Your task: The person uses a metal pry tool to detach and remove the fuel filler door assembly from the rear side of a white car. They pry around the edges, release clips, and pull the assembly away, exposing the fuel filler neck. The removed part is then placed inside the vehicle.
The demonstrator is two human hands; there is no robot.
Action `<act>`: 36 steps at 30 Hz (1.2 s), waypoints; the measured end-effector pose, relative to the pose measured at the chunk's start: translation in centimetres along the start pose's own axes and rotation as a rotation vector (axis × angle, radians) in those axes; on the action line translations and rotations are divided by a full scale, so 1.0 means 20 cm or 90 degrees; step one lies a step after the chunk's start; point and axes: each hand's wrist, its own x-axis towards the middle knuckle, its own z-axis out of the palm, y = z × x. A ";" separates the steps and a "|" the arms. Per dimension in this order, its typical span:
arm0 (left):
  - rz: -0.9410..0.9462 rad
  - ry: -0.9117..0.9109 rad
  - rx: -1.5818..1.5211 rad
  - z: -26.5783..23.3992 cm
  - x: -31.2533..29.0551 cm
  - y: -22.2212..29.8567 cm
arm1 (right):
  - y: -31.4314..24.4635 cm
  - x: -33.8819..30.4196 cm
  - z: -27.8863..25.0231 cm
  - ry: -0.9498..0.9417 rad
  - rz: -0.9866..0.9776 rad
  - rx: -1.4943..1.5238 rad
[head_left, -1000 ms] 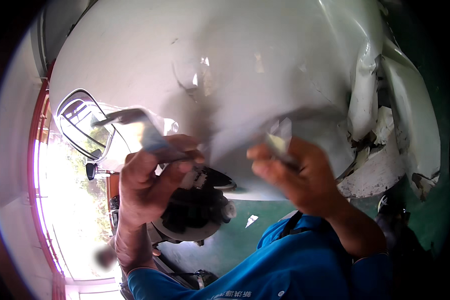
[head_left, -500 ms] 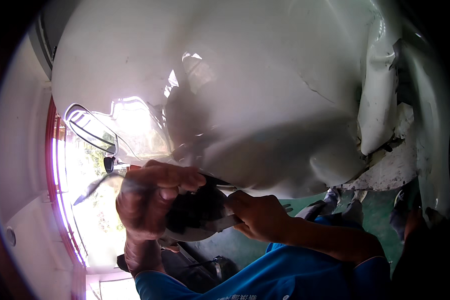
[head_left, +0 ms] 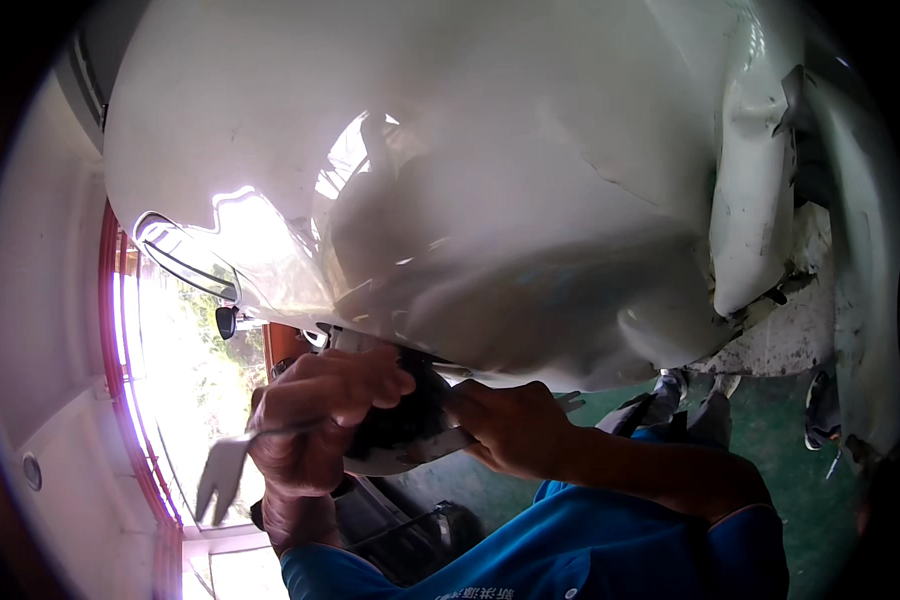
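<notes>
The left hand (head_left: 335, 410) is curled round a grey forked tool (head_left: 222, 478); the fork sticks out left, maybe so its fingers can get near the black car part (head_left: 395, 420); the right hand (head_left: 515, 430) is bent at that part's edge, perhaps to steady it; pale prongs (head_left: 570, 402) poke out behind, but I can't tell what it grips; the white panel (head_left: 530, 200) sits just above.

Has fork-ended piece (head_left: 222, 468) in left hand (head_left: 320, 415), left of right hand (head_left: 515, 425), near lower edge of body panel (head_left: 530, 220).
</notes>
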 end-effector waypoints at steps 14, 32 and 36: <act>-0.039 0.120 0.012 0.15 0.07 -0.02 | -0.01 -0.03 0.01 -0.011 0.005 -0.037; -0.096 0.029 -0.069 0.09 0.14 -0.08 | 0.00 -0.02 0.00 0.002 -0.023 -0.024; -0.088 -0.002 -0.038 0.12 0.16 -0.07 | 0.00 -0.02 0.00 -0.006 -0.018 -0.010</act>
